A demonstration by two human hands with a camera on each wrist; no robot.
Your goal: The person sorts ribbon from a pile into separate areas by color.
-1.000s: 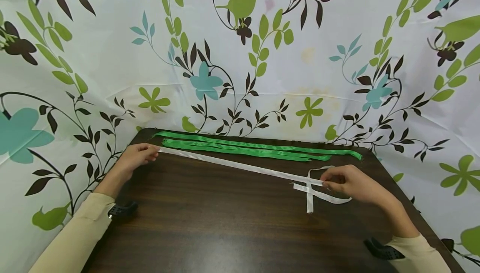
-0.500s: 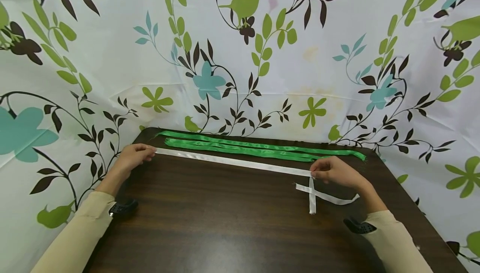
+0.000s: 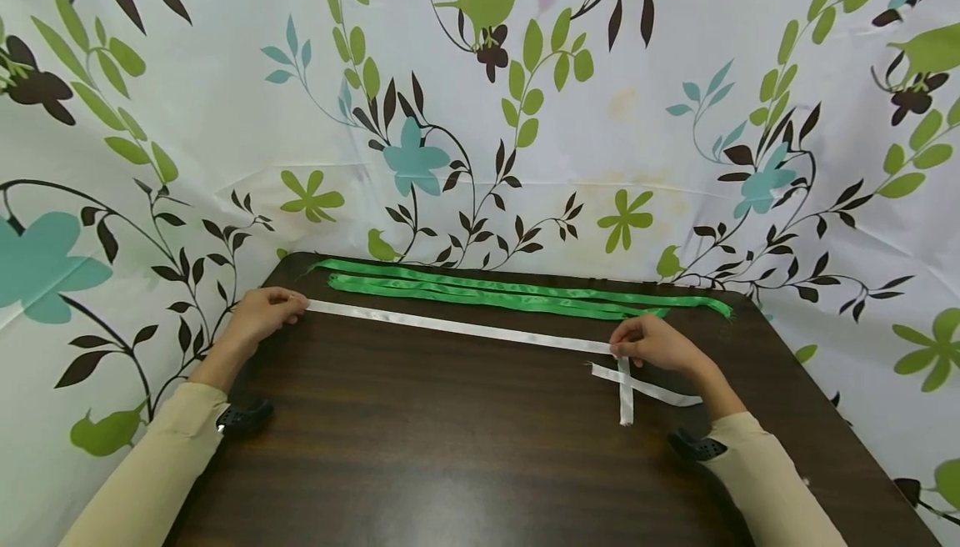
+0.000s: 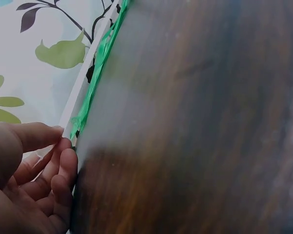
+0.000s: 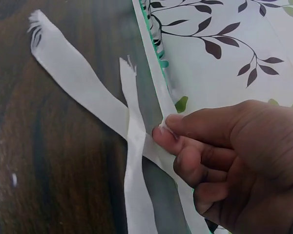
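Observation:
A white ribbon [image 3: 457, 327] stretches nearly straight across the far part of the table between my two hands. My left hand [image 3: 264, 317] pinches its left end between thumb and forefinger, and the left wrist view shows this grip close up. At the other end my right hand [image 3: 654, 342] pinches the frayed tip between thumb and forefinger. Just below the right hand, more white ribbon [image 5: 80, 75] lies on the table, one length crossing another, with frayed ends. Whether these lengths are separate pieces I cannot tell; the hand hides part of them.
Several green ribbons [image 3: 480, 293] lie side by side along the back edge of the dark wooden table [image 3: 450, 439]. Behind and beside the table hangs a white cloth [image 3: 465, 113] printed with leaves, birds and flowers.
My right hand has moved left and slightly up with the ribbon's end, leaving the crossed white lengths more exposed. The left hand stays nearly in place, still pinching its end.

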